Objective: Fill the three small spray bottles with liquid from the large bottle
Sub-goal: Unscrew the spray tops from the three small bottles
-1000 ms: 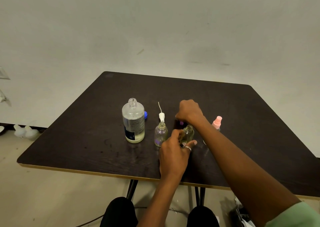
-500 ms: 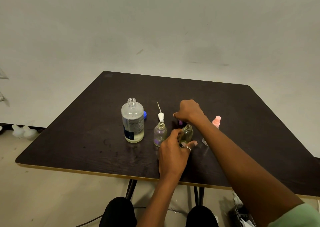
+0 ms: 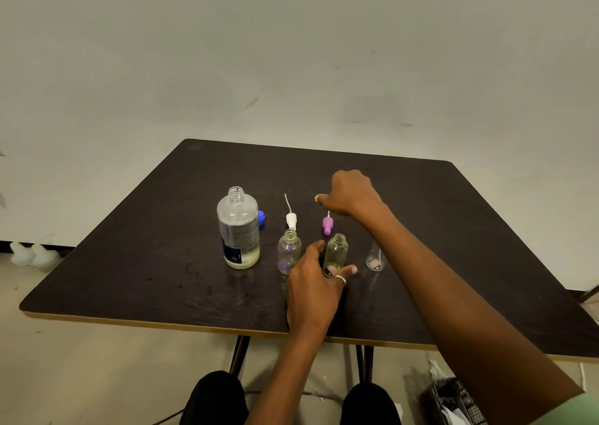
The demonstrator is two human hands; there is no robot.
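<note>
Your table (image 3: 129, 256): dark brown woodgrain, tan edge.
Large bottle (image 3: 238, 230): clear, navy label, yellowish liquid.
Cap (image 3: 261, 216): blue.
Spray heads: white spray head (image 3: 291, 220); purple spray head (image 3: 327, 224).
Your sleeve (image 3: 577, 415): pale green.

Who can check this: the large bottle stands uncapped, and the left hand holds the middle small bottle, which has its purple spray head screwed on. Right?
Not quite. The head view shows the middle small bottle open-necked; the purple spray head lies on the table behind it. The large bottle is uncapped, and the left hand does hold that bottle.
</note>
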